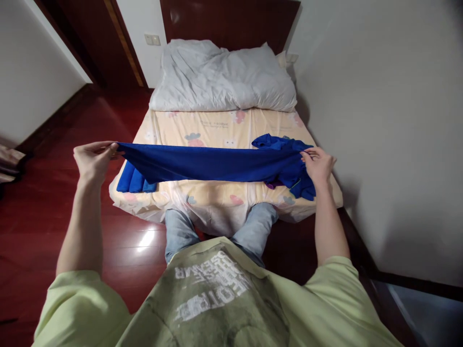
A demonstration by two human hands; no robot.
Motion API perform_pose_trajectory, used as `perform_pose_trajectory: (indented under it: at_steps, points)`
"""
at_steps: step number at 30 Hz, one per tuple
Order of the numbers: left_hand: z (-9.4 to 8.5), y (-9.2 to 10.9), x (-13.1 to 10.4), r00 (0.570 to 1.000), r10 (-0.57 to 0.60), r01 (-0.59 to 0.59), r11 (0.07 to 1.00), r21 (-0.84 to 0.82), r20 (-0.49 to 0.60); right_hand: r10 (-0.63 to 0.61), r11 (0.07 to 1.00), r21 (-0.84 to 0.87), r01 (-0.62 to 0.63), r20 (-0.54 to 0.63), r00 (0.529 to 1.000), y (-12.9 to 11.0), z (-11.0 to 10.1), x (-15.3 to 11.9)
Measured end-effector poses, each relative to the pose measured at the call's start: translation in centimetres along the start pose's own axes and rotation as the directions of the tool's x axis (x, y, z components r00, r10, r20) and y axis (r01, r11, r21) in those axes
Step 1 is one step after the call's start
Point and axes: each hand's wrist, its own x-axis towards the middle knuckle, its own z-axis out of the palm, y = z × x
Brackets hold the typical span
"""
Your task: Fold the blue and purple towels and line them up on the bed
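A long blue cloth (213, 164) is stretched out level above the bed, in front of my legs. My left hand (94, 156) pinches its upper left corner, and my right hand (319, 163) pinches its upper right end. Below the cloth's left end, several rolled or folded blue cloths (130, 180) lie side by side on the bed. A crumpled pile of blue cloth (306, 188) sits on the bed near my right hand. The stretched cloth hides part of both groups.
The bed's patterned sheet (213, 129) has a clear plastic-like cover along its front. A white quilt (224, 77) lies bunched before the dark wooden headboard (227, 19). A wall (390, 144) stands at the right, dark red floor (119, 270) at the left.
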Motion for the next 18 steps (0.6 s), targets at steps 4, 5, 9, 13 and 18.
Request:
perform_pose_trajectory:
  at_steps: [4, 5, 9, 13, 18]
  points:
    - [0.0, -0.2, 0.7, 1.0, -0.012, 0.013, 1.0, 0.025, -0.029, -0.014, 1.0, -0.026, 0.014, -0.015, 1.0, -0.6, -0.5, 0.7]
    - [0.0, -0.3, 0.9, 0.999, -0.013, 0.013, 1.0, 0.005, -0.048, -0.016, 0.999, -0.037, 0.016, -0.012, 1.0, -0.7, -0.5, 0.8]
    - [0.2, -0.8, 1.4, 0.997, -0.024, 0.017, 0.996, -0.093, -0.078, -0.028, 0.997, -0.072, 0.028, 0.011, 1.0, -0.8, -0.6, 1.2]
    - [0.1, -1.0, 1.4, 0.998, -0.061, 0.061, 0.998, -0.027, 0.015, -0.044, 0.992, -0.114, 0.046, 0.023, 0.999, -0.6, -0.4, 1.5]
    - [0.6, -1.7, 1.7, 0.996, -0.082, 0.082, 0.997, -0.01, 0.037, -0.039, 0.991, -0.125, 0.047, 0.07, 0.997, -0.5, -0.1, 2.1]
